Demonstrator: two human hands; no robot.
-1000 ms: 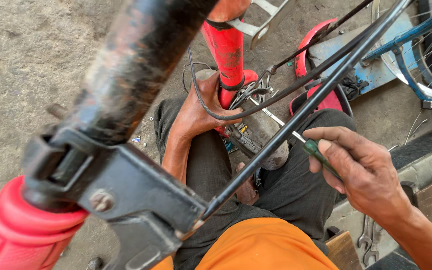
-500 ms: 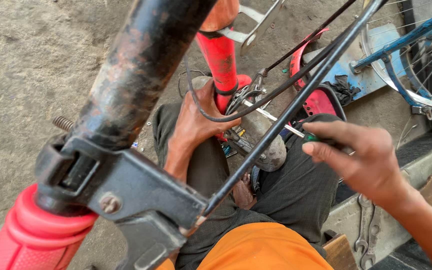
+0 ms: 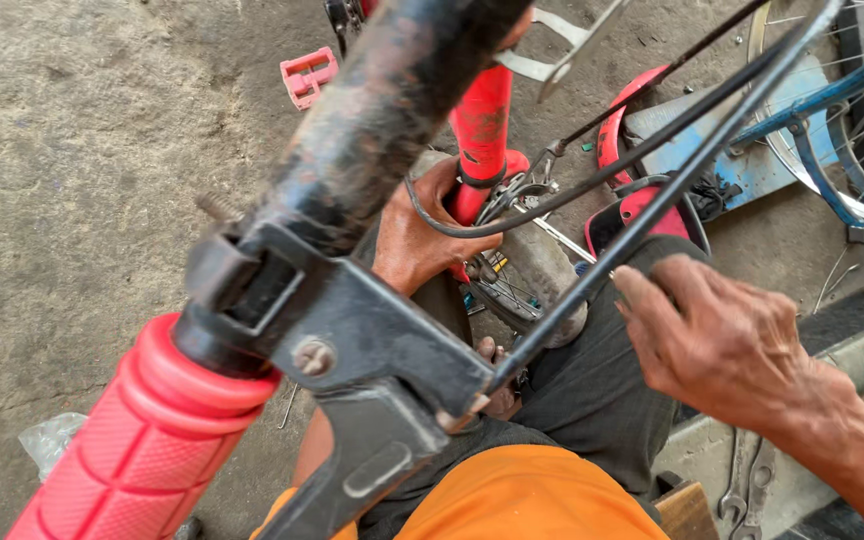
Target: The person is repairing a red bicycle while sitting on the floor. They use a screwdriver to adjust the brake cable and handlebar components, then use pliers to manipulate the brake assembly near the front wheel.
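The left hand has its grip clamped around the red fork leg, just beside the brake caliper above the small front tyre. The right hand, nearer and to the right, has its fingers curled together against the black brake cable; whether it pinches anything cannot be told. The red handlebar grip fills the near left.

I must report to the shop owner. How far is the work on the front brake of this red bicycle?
Done: the brake cable already runs from the lever down to the front brake. In hand: the left hand grips the fork beside the brake, and the right hand is at the cable. Left: a red pedal lies loose on the ground, and wrenches are still out.
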